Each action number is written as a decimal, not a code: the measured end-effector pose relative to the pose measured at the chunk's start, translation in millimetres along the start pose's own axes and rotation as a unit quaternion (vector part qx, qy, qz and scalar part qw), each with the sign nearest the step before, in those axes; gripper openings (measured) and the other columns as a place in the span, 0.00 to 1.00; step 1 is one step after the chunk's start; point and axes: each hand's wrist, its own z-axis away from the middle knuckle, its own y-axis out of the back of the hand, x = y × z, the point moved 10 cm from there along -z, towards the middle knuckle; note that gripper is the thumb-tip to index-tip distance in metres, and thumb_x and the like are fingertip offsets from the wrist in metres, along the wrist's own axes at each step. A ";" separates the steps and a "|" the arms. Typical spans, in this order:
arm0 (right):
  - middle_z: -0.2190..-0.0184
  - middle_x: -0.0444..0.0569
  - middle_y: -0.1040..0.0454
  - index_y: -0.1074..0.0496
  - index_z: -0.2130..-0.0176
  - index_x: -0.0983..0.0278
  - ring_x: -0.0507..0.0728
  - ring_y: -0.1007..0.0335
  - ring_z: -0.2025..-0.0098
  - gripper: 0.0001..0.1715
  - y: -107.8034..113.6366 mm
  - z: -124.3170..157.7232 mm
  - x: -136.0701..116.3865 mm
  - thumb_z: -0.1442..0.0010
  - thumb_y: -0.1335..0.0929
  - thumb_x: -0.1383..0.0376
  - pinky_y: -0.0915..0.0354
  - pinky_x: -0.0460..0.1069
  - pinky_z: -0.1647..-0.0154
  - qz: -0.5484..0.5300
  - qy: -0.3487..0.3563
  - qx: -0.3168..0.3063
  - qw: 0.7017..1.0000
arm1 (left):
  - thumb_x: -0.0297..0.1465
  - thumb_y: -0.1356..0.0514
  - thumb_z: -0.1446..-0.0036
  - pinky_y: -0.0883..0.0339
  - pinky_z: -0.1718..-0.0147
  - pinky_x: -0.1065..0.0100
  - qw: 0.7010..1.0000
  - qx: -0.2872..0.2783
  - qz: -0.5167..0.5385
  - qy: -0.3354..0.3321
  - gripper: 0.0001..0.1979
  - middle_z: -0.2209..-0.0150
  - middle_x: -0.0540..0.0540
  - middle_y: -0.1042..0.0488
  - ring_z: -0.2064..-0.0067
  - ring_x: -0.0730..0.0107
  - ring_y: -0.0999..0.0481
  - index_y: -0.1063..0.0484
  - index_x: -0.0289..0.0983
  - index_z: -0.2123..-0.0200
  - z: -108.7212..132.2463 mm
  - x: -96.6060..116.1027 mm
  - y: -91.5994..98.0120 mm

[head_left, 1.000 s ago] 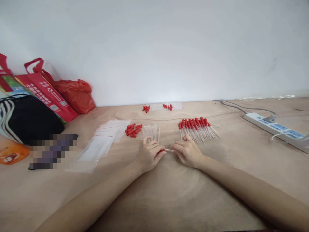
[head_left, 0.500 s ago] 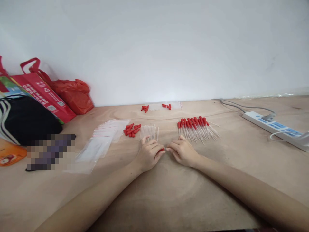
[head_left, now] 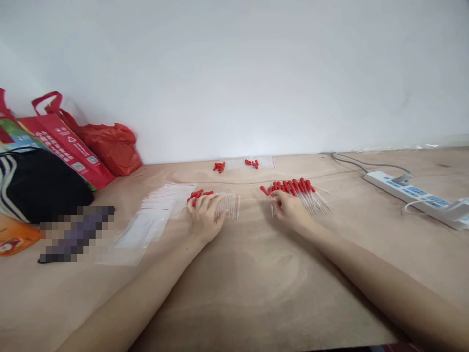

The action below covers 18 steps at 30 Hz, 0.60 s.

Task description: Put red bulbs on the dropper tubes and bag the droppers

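My left hand (head_left: 207,215) is over a small pile of red rubber bulbs (head_left: 200,193), its fingers apart and its thumb held away; the fingertips hide part of the pile. Beside it lies a row of thin clear dropper tubes (head_left: 234,205). My right hand (head_left: 289,208) pinches a dropper with a red bulb (head_left: 264,189) at the left end of a row of finished-looking droppers (head_left: 302,186). These have red bulbs on clear tubes, and their tips fan toward the lower right. My right fingers cover much of the held dropper's tube.
Clear zip bags (head_left: 154,215) lie fanned out to the left. More red bulbs (head_left: 219,167) and a clear bag sit near the wall. A white power strip (head_left: 414,195) with cables is at right. Shopping bags (head_left: 66,142), a black bag (head_left: 40,186) and a pixelated item stand left.
My hands have moved apart from the bulb and tube they held together. The left went to the loose bulbs; the right carried the dropper to the row's left end.
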 end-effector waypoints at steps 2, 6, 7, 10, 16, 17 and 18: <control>0.70 0.52 0.28 0.36 0.57 0.68 0.56 0.33 0.70 0.14 6.3 -6.9 29.6 0.43 0.43 0.67 0.46 0.47 0.71 -0.004 -0.081 0.011 0.997 | 0.34 0.44 0.48 0.57 0.51 0.52 0.998 0.002 -0.031 0.046 0.14 0.56 0.42 0.30 0.52 0.56 0.36 0.33 0.40 0.57 -1.5 -21.5 -0.3; 0.71 0.54 0.27 0.37 0.59 0.69 0.59 0.32 0.69 0.14 10.8 -16.8 64.0 0.46 0.42 0.68 0.45 0.48 0.71 0.050 -0.167 0.011 0.985 | 0.35 0.44 0.49 0.56 0.53 0.53 0.991 -0.013 -0.068 0.119 0.10 0.58 0.43 0.30 0.54 0.56 0.36 0.31 0.41 0.62 -2.0 -54.3 -1.8; 0.71 0.55 0.27 0.37 0.59 0.69 0.59 0.32 0.68 0.14 9.6 -18.8 68.1 0.46 0.41 0.68 0.45 0.48 0.71 0.063 -0.178 0.006 0.982 | 0.35 0.44 0.49 0.55 0.54 0.53 0.988 -0.021 -0.074 0.133 0.09 0.58 0.43 0.30 0.54 0.55 0.36 0.31 0.41 0.63 -1.7 -60.5 -3.0; 0.70 0.57 0.27 0.37 0.60 0.69 0.60 0.32 0.67 0.13 1.9 -22.8 72.6 0.47 0.42 0.70 0.45 0.48 0.72 0.089 -0.197 -0.018 0.976 | 0.36 0.44 0.49 0.55 0.55 0.53 0.982 -0.040 -0.081 0.163 0.09 0.60 0.43 0.30 0.55 0.54 0.37 0.30 0.40 0.65 -0.5 -74.2 -5.4; 0.68 0.57 0.27 0.35 0.62 0.67 0.61 0.31 0.66 0.12 -6.2 -23.6 68.7 0.47 0.41 0.69 0.45 0.49 0.73 0.114 -0.186 -0.046 0.975 | 0.40 0.44 0.50 0.54 0.56 0.53 0.981 -0.067 -0.090 0.156 0.12 0.63 0.43 0.30 0.57 0.55 0.35 0.30 0.40 0.66 -1.1 -76.6 -10.1; 0.68 0.57 0.27 0.35 0.62 0.67 0.60 0.31 0.66 0.12 -5.3 -23.5 68.1 0.47 0.42 0.69 0.45 0.49 0.73 0.113 -0.183 -0.044 0.976 | 0.41 0.44 0.50 0.54 0.57 0.54 0.981 -0.063 -0.101 0.152 0.13 0.63 0.43 0.30 0.57 0.55 0.35 0.30 0.39 0.66 -1.4 -75.1 -8.7; 0.68 0.57 0.27 0.34 0.62 0.67 0.60 0.31 0.66 0.12 -3.9 -23.3 67.3 0.46 0.42 0.69 0.45 0.49 0.73 0.115 -0.180 -0.040 0.976 | 0.42 0.44 0.50 0.53 0.57 0.54 0.981 -0.059 -0.114 0.148 0.14 0.64 0.42 0.30 0.57 0.54 0.35 0.30 0.38 0.67 -1.6 -73.5 -6.8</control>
